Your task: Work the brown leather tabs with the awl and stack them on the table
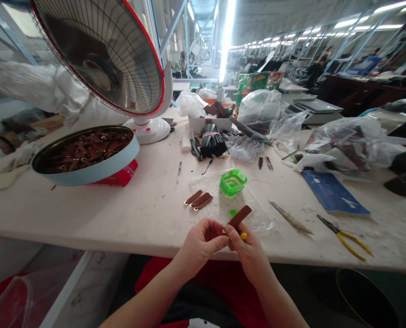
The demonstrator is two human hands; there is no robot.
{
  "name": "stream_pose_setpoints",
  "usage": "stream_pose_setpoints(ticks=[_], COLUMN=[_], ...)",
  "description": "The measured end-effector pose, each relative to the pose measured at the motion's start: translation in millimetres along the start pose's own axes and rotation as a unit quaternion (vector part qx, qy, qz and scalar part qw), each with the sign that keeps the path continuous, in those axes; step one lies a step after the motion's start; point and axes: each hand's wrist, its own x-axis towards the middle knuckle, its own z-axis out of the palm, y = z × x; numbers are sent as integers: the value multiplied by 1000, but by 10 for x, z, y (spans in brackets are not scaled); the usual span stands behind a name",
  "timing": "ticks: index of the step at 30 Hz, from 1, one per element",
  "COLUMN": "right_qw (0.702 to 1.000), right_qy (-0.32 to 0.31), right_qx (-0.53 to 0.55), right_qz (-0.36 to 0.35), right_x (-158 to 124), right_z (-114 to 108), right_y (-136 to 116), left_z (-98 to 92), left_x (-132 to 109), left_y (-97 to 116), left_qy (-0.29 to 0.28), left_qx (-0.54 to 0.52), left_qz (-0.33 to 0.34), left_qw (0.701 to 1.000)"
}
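Both my hands meet at the table's near edge around a brown leather strap (240, 217) that sticks up and to the right. My left hand (203, 239) pinches its lower end, where a small metal piece shows. My right hand (247, 248) grips the strap from the right, and a small yellow object (244, 236) shows at its fingers. Three more brown straps with metal rings (198, 199) lie on the table just beyond. A green plastic dish (233, 182) sits on a clear plastic sheet (257, 218).
A round tin of brown straps (87, 155) rests on a red box at left, under a fan (104, 54). Yellow-handled pliers (346, 237), a knife (290, 218), a blue booklet (332, 193), a black bundle (211, 141) and plastic bags (342, 141) lie around.
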Motion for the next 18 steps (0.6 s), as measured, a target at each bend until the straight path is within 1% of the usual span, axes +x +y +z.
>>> stream_pose_setpoints(ticks=[2, 4, 7, 10, 12, 18], right_qw=[1000, 998, 994, 988, 990, 997], right_qy=[-1, -3, 9, 31, 44, 55], right_qx=[25, 51, 103, 147, 135, 25], right_qz=[14, 30, 42, 31, 17, -46], right_x=[-30, -53, -74, -90, -102, -118], right_z=[16, 30, 51, 59, 46, -46], right_y=[6, 23, 51, 65, 58, 12], left_z=[5, 16, 52, 105, 139, 198], left_x=[-1, -16, -36, -38, -34, -35], left_y=[7, 9, 1, 3, 13, 16], left_qy=[-34, -47, -45, -24, -4, 50], left_qx=[-17, -21, -42, -55, -49, -19], left_qz=[-9, -6, 17, 30, 28, -2], left_qw=[999, 999, 998, 998, 998, 999])
